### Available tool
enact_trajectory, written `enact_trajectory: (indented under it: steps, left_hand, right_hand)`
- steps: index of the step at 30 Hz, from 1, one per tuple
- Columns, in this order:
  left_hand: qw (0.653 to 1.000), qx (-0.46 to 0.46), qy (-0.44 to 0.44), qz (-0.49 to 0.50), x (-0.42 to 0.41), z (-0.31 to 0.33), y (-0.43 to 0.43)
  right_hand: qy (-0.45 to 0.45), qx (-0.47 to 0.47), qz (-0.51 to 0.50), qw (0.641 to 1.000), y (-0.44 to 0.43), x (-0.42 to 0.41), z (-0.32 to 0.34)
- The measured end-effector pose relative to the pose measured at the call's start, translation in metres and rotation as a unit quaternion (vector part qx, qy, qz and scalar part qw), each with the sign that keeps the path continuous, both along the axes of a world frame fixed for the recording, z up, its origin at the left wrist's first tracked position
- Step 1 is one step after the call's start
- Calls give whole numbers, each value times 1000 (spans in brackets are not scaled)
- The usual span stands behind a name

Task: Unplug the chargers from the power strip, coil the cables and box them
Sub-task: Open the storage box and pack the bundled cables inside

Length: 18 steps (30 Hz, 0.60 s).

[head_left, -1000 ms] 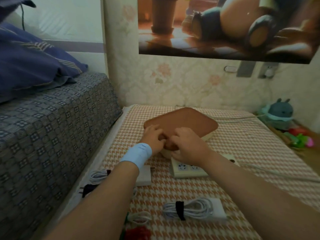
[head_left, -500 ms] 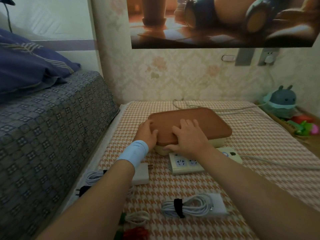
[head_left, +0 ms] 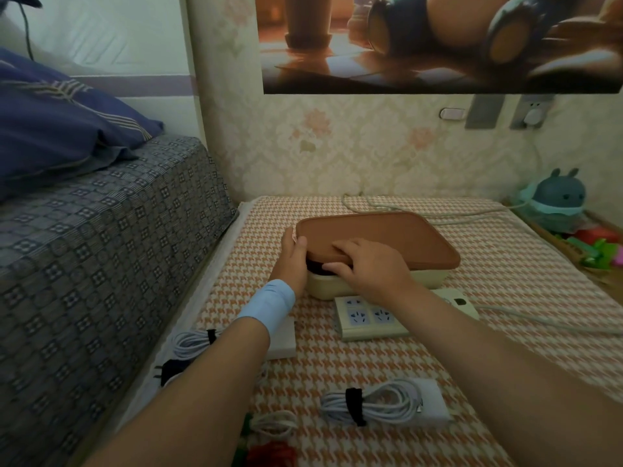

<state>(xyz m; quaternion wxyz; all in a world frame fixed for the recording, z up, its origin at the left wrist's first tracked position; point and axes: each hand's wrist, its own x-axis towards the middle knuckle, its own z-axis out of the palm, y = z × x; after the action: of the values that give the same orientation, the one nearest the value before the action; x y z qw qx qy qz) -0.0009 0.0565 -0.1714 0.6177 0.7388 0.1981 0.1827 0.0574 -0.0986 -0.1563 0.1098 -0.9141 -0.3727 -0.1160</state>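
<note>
A cream box (head_left: 421,281) with a brown lid (head_left: 387,237) stands on the checked cloth. The lid's near left edge is raised, and a dark gap shows under it. My left hand (head_left: 291,261) grips the lid's left corner, thumb on top. My right hand (head_left: 367,267) holds the lid's near edge, fingers on top and thumb under it. The white power strip (head_left: 367,316) lies just in front of the box with nothing plugged into its visible sockets. A coiled white cable with its charger (head_left: 384,402), bound by a black strap, lies nearer to me.
To the left lie another coiled white cable (head_left: 190,342), a white charger block (head_left: 285,340), a black plug (head_left: 168,369) and a small loose coil (head_left: 274,423). A bed (head_left: 101,247) borders the left side. The strip's cord (head_left: 539,323) runs off right. Toys (head_left: 553,200) sit at the right.
The lid's near left edge has come up off the box, opening a dark gap. My right thumb has gone under that edge; my left hand has shifted to the lid's corner.
</note>
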Motion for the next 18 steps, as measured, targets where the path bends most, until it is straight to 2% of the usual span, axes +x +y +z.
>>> enact_trajectory:
  steps: [3, 5, 6, 9, 11, 14, 18]
  left_hand:
    - [995, -92, 26, 20, 5, 1, 4]
    - [993, -112, 34, 22, 6, 1, 6]
    - [995, -97, 35, 16, 4, 2, 5]
    - [998, 46, 38, -25, -3, 2, -2]
    - [993, 101, 46, -34, -2, -1, -1]
    - [991, 109, 65, -40, 1, -3, 3]
    - [991, 128, 28, -41, 3, -1, -3]
  right_hand:
    - [-26, -12, 6, 1000, -2, 0, -8]
    - [-21, 1, 15, 1000, -1, 1, -6]
    - [-22, 12, 18, 1000, -1, 2, -4]
    - [-42, 33, 26, 998, -2, 4, -1]
    - [-45, 27, 32, 998, -2, 2, -4]
    - [-67, 11, 41, 997, 1, 0, -7]
    - [-123, 26, 36, 991, 0, 0, -9]
